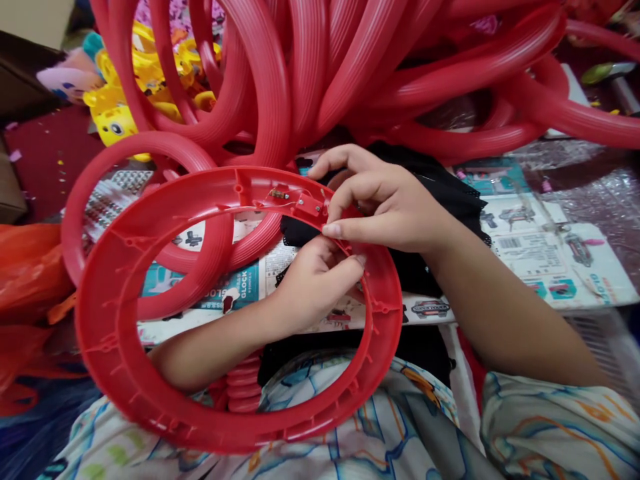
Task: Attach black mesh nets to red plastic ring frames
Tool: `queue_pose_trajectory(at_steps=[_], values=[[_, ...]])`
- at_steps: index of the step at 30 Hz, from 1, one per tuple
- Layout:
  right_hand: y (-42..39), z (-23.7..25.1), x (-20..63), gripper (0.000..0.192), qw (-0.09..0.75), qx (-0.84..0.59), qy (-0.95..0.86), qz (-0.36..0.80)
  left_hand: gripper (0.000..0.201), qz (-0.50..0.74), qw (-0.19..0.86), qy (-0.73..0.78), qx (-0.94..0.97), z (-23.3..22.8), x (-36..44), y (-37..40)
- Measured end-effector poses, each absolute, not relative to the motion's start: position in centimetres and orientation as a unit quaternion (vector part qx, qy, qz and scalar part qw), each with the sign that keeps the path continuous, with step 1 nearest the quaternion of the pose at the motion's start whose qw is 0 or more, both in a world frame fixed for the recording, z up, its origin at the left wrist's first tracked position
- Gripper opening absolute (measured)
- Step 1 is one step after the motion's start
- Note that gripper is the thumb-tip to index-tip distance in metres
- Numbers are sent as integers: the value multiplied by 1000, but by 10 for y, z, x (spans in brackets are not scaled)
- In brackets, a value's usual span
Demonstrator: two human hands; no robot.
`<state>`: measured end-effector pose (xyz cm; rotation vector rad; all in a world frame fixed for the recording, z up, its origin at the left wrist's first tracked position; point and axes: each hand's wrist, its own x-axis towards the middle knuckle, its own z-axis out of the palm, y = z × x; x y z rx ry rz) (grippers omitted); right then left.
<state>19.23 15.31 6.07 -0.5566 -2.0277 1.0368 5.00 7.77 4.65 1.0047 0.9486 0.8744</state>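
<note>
Both hands pinch one red plastic ring (150, 373): right hand (395, 200) at its small circuit board (305, 203), left hand (315, 280) gripping beneath. Pressing hard could snap the thin wire (250, 210).

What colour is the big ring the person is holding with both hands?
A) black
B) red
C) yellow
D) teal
B: the ring resting across the lap is plain red, with the left hand reaching through it and the right hand pinching its upper rim.
</note>
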Motion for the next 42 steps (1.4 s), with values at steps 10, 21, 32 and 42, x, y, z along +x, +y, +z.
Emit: queue_pose_trajectory(at_steps=[10,21,32,42], values=[[156,57,189,10,439,-216,-795,359,4,330,700,409,483,42,46,88],[157,60,191,19,402,-214,-793,405,3,276,758,388,446,49,48,77],[159,59,190,20,380,-234,-804,392,5,257,780,370,435,49,49,74],[154,58,187,19,369,-242,-799,410,12,259,793,391,389,48,50,76]])
